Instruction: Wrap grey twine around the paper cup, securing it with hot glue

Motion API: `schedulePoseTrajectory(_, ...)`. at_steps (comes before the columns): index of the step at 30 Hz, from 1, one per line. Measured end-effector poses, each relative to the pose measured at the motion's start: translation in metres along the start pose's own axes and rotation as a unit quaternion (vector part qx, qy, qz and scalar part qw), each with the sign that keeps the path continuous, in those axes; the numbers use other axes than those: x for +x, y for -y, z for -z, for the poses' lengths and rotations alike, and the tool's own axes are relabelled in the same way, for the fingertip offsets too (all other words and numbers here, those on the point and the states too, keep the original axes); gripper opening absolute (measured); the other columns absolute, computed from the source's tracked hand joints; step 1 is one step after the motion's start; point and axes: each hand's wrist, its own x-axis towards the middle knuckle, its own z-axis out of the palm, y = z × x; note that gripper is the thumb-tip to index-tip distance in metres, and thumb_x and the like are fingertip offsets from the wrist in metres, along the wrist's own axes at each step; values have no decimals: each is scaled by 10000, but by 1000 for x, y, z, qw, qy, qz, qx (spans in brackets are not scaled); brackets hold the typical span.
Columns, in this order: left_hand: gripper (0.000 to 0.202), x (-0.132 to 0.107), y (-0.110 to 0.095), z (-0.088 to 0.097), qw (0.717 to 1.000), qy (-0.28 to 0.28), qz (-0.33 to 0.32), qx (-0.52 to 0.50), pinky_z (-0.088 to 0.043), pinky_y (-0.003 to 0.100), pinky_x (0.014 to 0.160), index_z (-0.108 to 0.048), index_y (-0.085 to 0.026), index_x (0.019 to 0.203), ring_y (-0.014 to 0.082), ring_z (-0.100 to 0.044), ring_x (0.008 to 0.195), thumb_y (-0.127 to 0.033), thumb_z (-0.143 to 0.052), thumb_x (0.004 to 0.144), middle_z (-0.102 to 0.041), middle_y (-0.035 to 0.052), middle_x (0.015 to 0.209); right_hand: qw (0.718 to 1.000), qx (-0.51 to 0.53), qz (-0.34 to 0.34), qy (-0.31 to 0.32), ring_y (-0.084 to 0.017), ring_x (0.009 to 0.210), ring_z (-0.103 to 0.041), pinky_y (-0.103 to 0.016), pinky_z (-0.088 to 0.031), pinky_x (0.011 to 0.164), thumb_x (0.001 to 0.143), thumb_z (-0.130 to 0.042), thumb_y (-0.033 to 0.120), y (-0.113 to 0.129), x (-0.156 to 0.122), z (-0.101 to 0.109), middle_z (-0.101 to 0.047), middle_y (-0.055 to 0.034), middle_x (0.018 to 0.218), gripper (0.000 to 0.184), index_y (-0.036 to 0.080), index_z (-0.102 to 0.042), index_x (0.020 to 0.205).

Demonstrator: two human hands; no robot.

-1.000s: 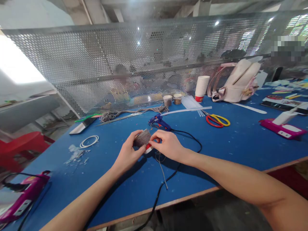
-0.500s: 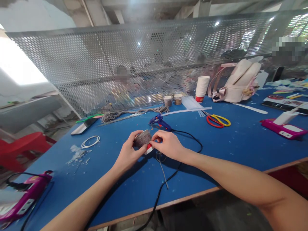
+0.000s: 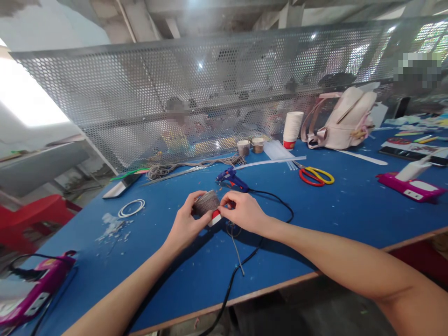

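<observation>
Over the middle of the blue table (image 3: 336,210), my left hand (image 3: 185,224) grips a paper cup wrapped in grey cord (image 3: 206,204), held on its side. My right hand (image 3: 245,212) pinches the cup's red and white end, fingers closed on it. A loose tail of grey cord (image 3: 236,249) hangs from the cup down onto the table. A blue glue gun (image 3: 231,178) lies just behind my hands, and its black cable (image 3: 276,198) loops round to the front edge.
Red and yellow scissors (image 3: 315,176), a stack of paper cups (image 3: 292,128), two small wrapped cups (image 3: 251,145) and a pale backpack (image 3: 346,119) stand at the back right. A coil of grey cord (image 3: 164,169), a white ring (image 3: 131,207) and pink devices (image 3: 409,184) lie around. A perforated metal screen (image 3: 140,93) closes the far edge.
Both hands stay on the cup with only slight finger shifts. The view has drifted a little.
</observation>
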Motion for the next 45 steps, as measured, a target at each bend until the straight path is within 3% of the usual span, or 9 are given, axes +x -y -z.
schedulePoseTrajectory(15,431,1,2,2,1000,-2,-14,-18,-514,312,778,-509,-207,1107,176,-626,837,-326,-585,700,-638,33,1047,997,52,-51,27,-113,585,-483,-231,-333,553,740,-626,254,-2,3,0,-579,29,627,76,192,-632,696)
schedulePoseTrajectory(26,392,0,2,8,998,-1,-13,-57,-492,338,801,-528,-197,1098,205,-616,879,-366,-535,744,-657,44,1015,982,167,-76,53,-118,585,-511,-231,-366,551,711,-620,226,-7,7,-1,-607,14,614,83,171,-616,649)
schedulePoseTrajectory(45,375,4,3,10,996,9,8,-88,-481,342,794,-541,-200,1070,201,-594,860,-373,-574,739,-651,38,956,981,188,-41,32,-106,603,-534,-227,-407,592,758,-612,221,-4,8,1,-628,15,638,118,152,-628,664)
